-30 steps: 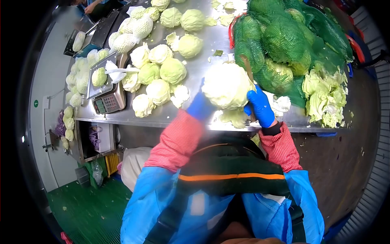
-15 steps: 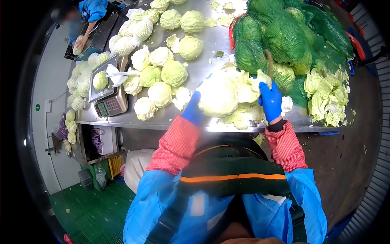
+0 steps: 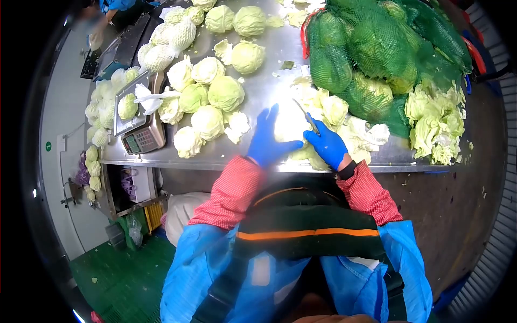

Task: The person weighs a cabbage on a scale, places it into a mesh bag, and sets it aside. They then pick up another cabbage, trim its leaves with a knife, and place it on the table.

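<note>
My left hand (image 3: 267, 141), in a blue glove, curves round the near left side of a pale cabbage (image 3: 286, 123), thumb in front and fingers behind. Strong glare washes out much of that head. In my right hand (image 3: 327, 144), also blue-gloved, is a small knife (image 3: 306, 114), its blade slanting up and left over the cabbage's right side. Loose cabbage leaves (image 3: 366, 135) lie on the steel table just right of the knife hand, with more pale leaves behind it.
Several trimmed cabbages (image 3: 226, 93) sit to the left, beside a digital scale (image 3: 144, 137) bearing one wrapped head. Green net sacks of cabbages (image 3: 371, 48) fill the right back, with a leaf pile (image 3: 436, 124) nearby. A co-worker's blue sleeve (image 3: 116, 4) shows at top left.
My right hand has moved left and down from a leaf at the cabbage's right side, and a knife now shows in it. My left thumb has come across the front of the cabbage.
</note>
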Demonstrator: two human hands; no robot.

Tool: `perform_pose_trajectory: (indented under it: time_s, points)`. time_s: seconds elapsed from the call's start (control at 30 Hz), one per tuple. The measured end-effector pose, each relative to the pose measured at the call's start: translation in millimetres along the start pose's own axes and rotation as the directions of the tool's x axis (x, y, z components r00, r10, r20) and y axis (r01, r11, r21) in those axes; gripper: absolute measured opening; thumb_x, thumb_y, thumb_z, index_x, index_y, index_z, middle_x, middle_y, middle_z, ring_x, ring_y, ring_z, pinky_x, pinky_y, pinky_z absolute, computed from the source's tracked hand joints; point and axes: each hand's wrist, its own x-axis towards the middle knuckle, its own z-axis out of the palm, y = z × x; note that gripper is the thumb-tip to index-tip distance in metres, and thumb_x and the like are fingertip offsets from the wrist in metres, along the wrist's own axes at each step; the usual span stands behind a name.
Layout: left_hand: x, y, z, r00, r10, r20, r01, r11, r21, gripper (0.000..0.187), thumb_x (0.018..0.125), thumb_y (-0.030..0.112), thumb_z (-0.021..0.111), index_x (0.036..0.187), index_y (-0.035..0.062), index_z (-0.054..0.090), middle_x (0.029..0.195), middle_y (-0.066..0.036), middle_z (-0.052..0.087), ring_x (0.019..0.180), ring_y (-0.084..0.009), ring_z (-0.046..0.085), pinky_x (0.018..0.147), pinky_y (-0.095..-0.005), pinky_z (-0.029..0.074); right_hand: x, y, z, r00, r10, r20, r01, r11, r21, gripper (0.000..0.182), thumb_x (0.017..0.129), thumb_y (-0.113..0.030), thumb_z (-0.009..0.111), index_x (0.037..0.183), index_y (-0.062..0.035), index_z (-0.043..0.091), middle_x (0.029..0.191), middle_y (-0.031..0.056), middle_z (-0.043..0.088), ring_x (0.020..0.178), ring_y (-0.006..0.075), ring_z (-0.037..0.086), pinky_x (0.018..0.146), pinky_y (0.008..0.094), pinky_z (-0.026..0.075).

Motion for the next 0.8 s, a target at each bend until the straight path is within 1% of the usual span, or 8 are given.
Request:
perform_pose_trajectory:
  time_s: [0.13, 0.17, 0.27, 0.3, 0.4, 0.67, 0.73, 0.8]
  points:
    - [-5, 3, 18, 0.992, -0.130, 0.002, 0.129, 0.988, -0.088, 0.102, 0.062, 0.039, 0.085, 0.141, 0.0013, 0.033, 0.132, -0.024, 0.042, 0.124, -0.0349, 0.042, 0.105, -0.0424, 0.036, -3, 8, -2, 0.978, -0.196, -0.075, 0.191, 0.979, -0.069, 0.049, 0.097, -0.031, 0.045, 0.140, -0.0091, 0.042, 0.125, 0.0208, 0.057, 0.112, 0.0332, 0.057, 0.095, 0.0366, 0.044]
    - [-2, 5, 19, 0.992, -0.127, -0.003, 0.126, 0.989, -0.072, 0.102, 0.061, 0.039, 0.085, 0.140, 0.0009, 0.033, 0.130, -0.024, 0.042, 0.123, -0.0351, 0.042, 0.103, -0.0426, 0.037, -2, 7, -4, 0.906, -0.387, -0.173, 0.335, 0.904, -0.267, 0.037, 0.097, -0.025, 0.044, 0.128, -0.0081, 0.052, 0.115, 0.0186, 0.061, 0.102, 0.0330, 0.061, 0.087, 0.0383, 0.047]
    - [4, 2, 19, 0.990, -0.140, -0.005, 0.140, 0.990, -0.018, 0.099, 0.062, 0.041, 0.084, 0.139, 0.0006, 0.036, 0.128, -0.023, 0.045, 0.120, -0.0351, 0.045, 0.101, -0.0417, 0.039, -23, -22, -18, 0.934, -0.346, -0.095, 0.252, 0.822, -0.510, 0.024, 0.094, -0.023, 0.047, 0.107, -0.0065, 0.059, 0.098, 0.0147, 0.063, 0.088, 0.0322, 0.063, 0.076, 0.0398, 0.050]
    - [6, 3, 18, 0.983, -0.186, 0.011, 0.186, 0.982, -0.014, 0.098, 0.063, 0.042, 0.084, 0.139, 0.0013, 0.037, 0.128, -0.024, 0.046, 0.120, -0.0351, 0.046, 0.101, -0.0415, 0.040, -26, -25, -15, 0.893, -0.436, -0.110, 0.290, 0.744, -0.602, 0.013, 0.090, -0.019, 0.051, 0.091, -0.0077, 0.057, 0.083, 0.0118, 0.061, 0.075, 0.0312, 0.063, 0.064, 0.0421, 0.051]
    - [15, 12, 12, 0.959, -0.281, 0.036, 0.281, 0.960, 0.007, 0.096, 0.064, 0.045, 0.082, 0.139, 0.0031, 0.040, 0.128, -0.024, 0.048, 0.118, -0.0355, 0.049, 0.099, -0.0414, 0.042, -26, -9, -7, 0.948, -0.308, -0.083, 0.161, 0.686, -0.710, 0.009, 0.087, -0.015, 0.051, 0.089, -0.0079, 0.057, 0.079, 0.0129, 0.060, 0.069, 0.0317, 0.063, 0.060, 0.0422, 0.051]
    - [20, 27, 24, 0.917, -0.399, 0.025, 0.398, 0.917, 0.029, 0.098, 0.064, 0.050, 0.081, 0.138, 0.0026, 0.037, 0.125, -0.024, 0.045, 0.116, -0.0374, 0.048, 0.097, -0.0427, 0.042, 2, 27, 6, 0.915, -0.327, -0.237, 0.029, 0.637, -0.770, 0.007, 0.086, -0.014, 0.052, 0.087, -0.0080, 0.056, 0.078, 0.0146, 0.060, 0.066, 0.0330, 0.063, 0.058, 0.0429, 0.051]
    - [9, 19, 38, 0.968, -0.245, -0.057, 0.250, 0.960, 0.127, 0.097, 0.064, 0.050, 0.081, 0.138, 0.0032, 0.037, 0.126, -0.024, 0.045, 0.116, -0.0383, 0.047, 0.097, -0.0441, 0.042, 18, 46, -6, 0.847, -0.458, -0.270, 0.109, 0.647, -0.755, 0.014, 0.090, -0.019, 0.051, 0.087, -0.0066, 0.055, 0.074, 0.0168, 0.060, 0.065, 0.0365, 0.061, 0.060, 0.0452, 0.049]
    - [-5, 11, 48, 0.988, -0.092, -0.123, 0.112, 0.979, 0.170, 0.096, 0.065, 0.047, 0.081, 0.138, 0.0020, 0.037, 0.128, -0.025, 0.044, 0.117, -0.0394, 0.045, 0.097, -0.0455, 0.042, 30, 25, -43, 0.924, -0.279, -0.261, 0.053, 0.771, -0.634, 0.018, 0.092, -0.022, 0.049, 0.089, -0.0053, 0.056, 0.076, 0.0201, 0.061, 0.069, 0.0390, 0.061, 0.062, 0.0467, 0.049]
